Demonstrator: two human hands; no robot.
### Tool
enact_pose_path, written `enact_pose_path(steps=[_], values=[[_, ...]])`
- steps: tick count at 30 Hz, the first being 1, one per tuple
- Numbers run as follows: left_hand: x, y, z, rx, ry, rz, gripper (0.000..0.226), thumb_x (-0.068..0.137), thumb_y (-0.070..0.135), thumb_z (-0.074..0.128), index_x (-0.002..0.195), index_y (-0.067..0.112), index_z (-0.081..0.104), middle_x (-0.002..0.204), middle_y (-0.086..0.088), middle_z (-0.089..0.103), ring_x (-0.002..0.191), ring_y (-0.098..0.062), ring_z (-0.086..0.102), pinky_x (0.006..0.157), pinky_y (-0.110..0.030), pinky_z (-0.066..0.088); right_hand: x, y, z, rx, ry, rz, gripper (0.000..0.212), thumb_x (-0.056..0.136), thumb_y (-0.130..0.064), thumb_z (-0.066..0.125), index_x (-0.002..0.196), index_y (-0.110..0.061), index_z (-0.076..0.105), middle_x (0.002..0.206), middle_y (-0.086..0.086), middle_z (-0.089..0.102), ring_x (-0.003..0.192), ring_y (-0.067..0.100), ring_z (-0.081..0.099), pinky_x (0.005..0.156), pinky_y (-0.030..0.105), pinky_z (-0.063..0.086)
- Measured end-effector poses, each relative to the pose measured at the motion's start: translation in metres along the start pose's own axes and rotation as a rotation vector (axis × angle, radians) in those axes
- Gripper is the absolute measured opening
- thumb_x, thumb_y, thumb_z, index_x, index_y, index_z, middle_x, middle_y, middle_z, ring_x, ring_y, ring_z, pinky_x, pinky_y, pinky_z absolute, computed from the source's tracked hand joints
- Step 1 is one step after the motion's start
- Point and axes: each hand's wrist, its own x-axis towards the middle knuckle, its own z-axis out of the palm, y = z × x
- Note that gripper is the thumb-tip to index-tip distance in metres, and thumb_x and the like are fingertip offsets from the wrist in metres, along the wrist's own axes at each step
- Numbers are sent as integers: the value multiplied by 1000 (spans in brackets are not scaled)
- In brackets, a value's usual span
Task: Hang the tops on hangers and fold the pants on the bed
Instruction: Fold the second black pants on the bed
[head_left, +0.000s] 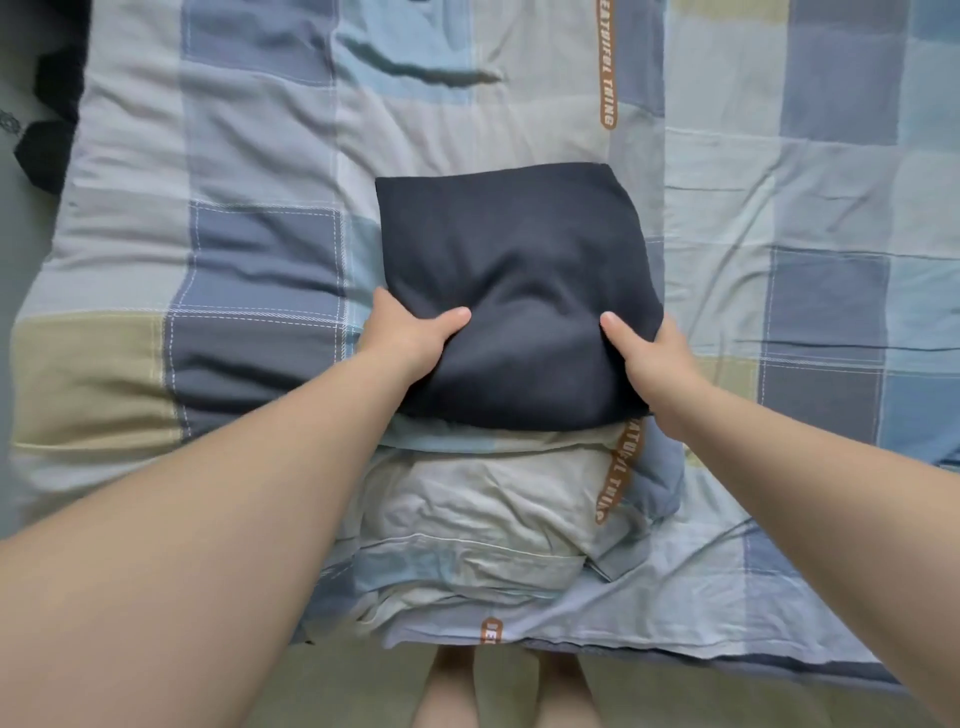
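Pants (514, 291): folded dark bundle on bed (260, 208) | left hand (410, 332) grasps near-left edge | right hand (644, 353) grasps near-right edge

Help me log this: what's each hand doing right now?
Left hand: grips the folded dark pants.
Right hand: grips the same pants.

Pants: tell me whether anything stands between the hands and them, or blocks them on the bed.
Nothing visible does. The left hand and right hand both grip the folded pants at their near corners, thumbs on top. The pants lie flat on the bed.
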Motion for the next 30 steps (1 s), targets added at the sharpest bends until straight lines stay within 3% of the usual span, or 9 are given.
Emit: enact_pose_path(steps=[3, 5, 8, 12, 14, 18, 21, 26, 30], values=[[-19, -3, -4, 90, 200, 208, 46, 89, 39, 70, 118, 9, 51, 126, -10, 53, 108, -29, 53, 83, -31, 37, -15, -6, -4, 9, 73, -57, 13, 97, -40, 59, 108, -34, 57, 106, -18, 64, 104, 10, 60, 92, 30, 46], [-26, -9, -8, 51, 232, 297, 33, 95, 35, 63, 112, 7, 56, 116, -7, 58, 106, -29, 54, 84, -34, 41, -22, -10, -8, 41, 72, -21, 8, 98, -37, 57, 97, -30, 62, 102, -16, 67, 99, 10, 62, 86, 32, 49], [-35, -26, -15, 22, 83, 235, 32, 98, 33, 59, 120, 11, 58, 119, -1, 65, 111, -27, 59, 95, -37, 46, -31, -6, -14, 42, 89, 33, 11, 91, -26, 59, 84, -19, 61, 89, -5, 67, 84, 16, 60, 74, 32, 45], [-47, -50, -16, 304, -30, 76, 40, 97, 35, 59, 125, 7, 55, 132, -11, 60, 120, -32, 54, 85, -32, 36, -41, 10, -15, -131, 35, 167, 10, 85, -21, 58, 87, -11, 55, 80, 7, 53, 76, 23, 49, 65, 32, 36], [-48, -50, -15, 317, -17, 8, 46, 93, 35, 64, 129, 10, 51, 133, -10, 57, 124, -32, 52, 89, -33, 37, -39, 12, -13, -208, -22, 241, 24, 83, -24, 63, 101, -10, 53, 93, 6, 55, 85, 24, 52, 68, 32, 39], [-30, -32, -14, 42, -22, -14, 89, 64, 47, 79, 137, 20, 36, 136, -1, 51, 125, -27, 51, 106, -42, 42, -17, 7, -10, -232, -56, 192, 106, 44, -62, 83, 133, -21, 43, 130, 0, 56, 118, 25, 55, 101, 43, 46], [-20, -16, -9, -192, -72, -107, 106, 64, 62, 82, 146, 17, 31, 137, 3, 50, 118, -23, 53, 108, -42, 43, -3, 6, -6, -121, -155, 244, 128, 33, -82, 83, 142, -29, 42, 136, -10, 57, 123, 20, 55, 110, 43, 40], [-25, -32, 0, -20, -140, -122, 97, 70, 63, 79, 143, 10, 43, 135, -2, 58, 118, -26, 58, 104, -39, 46, -9, 12, -4, -102, -220, 152, 67, 76, -58, 77, 134, -31, 57, 122, -13, 65, 110, 14, 60, 90, 29, 42], [-55, -44, 2, -187, -314, -205, 60, 80, 43, 82, 120, 3, 62, 105, -5, 73, 89, -19, 71, 73, -28, 57, -27, 17, -13, -89, -247, 144, 58, 79, -55, 76, 130, -32, 60, 122, -13, 67, 112, 12, 62, 93, 30, 46]])
